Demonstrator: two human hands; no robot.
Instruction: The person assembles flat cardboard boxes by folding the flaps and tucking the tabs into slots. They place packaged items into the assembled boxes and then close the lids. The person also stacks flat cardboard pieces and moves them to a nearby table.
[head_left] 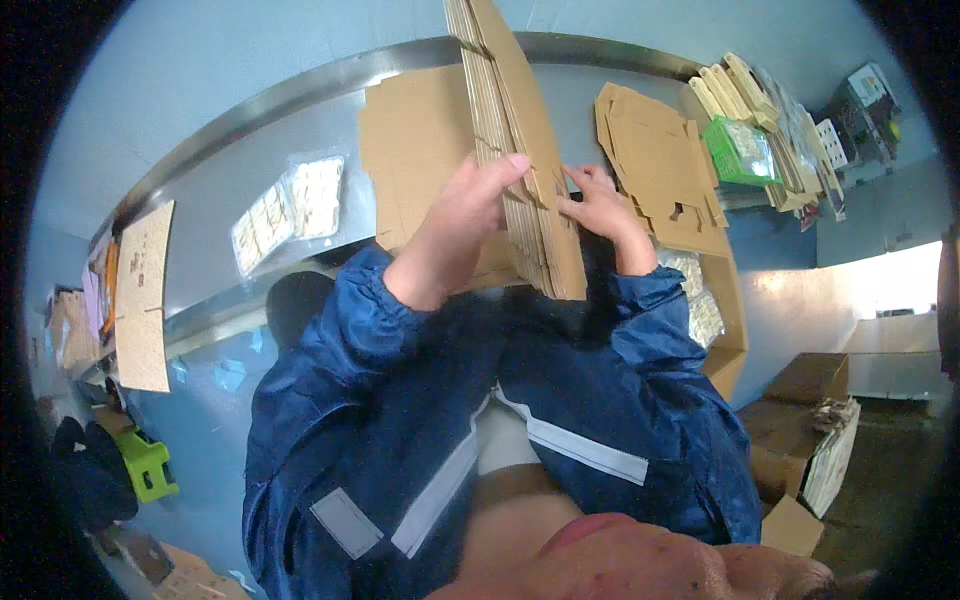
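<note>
A thick stack of flat cardboard box blanks (520, 150) stands on edge in front of me, its layered edges turned to the left. My left hand (465, 215) is closed on the stack's left side, the thumb lying across the upper edges. At the right face, my right hand (603, 208) holds the outer sheet with bent fingers, some partly hidden. Beneath and behind the stack, a flat cardboard sheet (415, 150) lies on the grey metal table (350, 120). More flattened cardboard blanks (655, 155) lie to the right of my right hand.
Two clear plastic packs (290, 210) lie on the table at left. A speckled board (142, 295) stands further left. At right are a green basket (740, 150), cream plastic pieces (735, 90) and an open carton (735, 300) holding clear packs. A green stool (147, 465) stands lower left.
</note>
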